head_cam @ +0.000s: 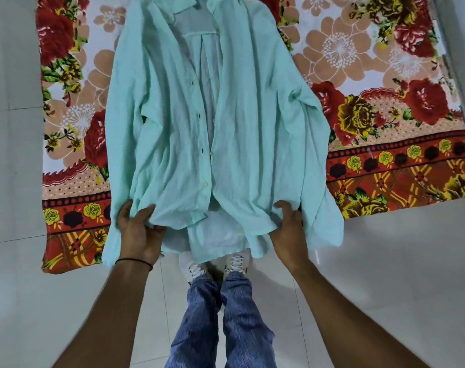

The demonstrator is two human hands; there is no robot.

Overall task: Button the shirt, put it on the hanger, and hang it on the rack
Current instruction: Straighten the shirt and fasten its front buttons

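Mint-green shirt (252, 123), red, peach and yellow floral bedsheet (385, 102), blue striped trousers (236, 314), white laced shoes (191, 269), pale grey tiled floor (372, 274)

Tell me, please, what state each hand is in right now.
Left hand: closed, gripping the shirt at its bottom hem.
Right hand: closed, gripping the shirt's hem too.

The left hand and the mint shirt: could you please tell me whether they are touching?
Touching. The head view shows the left hand gripping the shirt at its lower hem, fingers curled onto the fabric.
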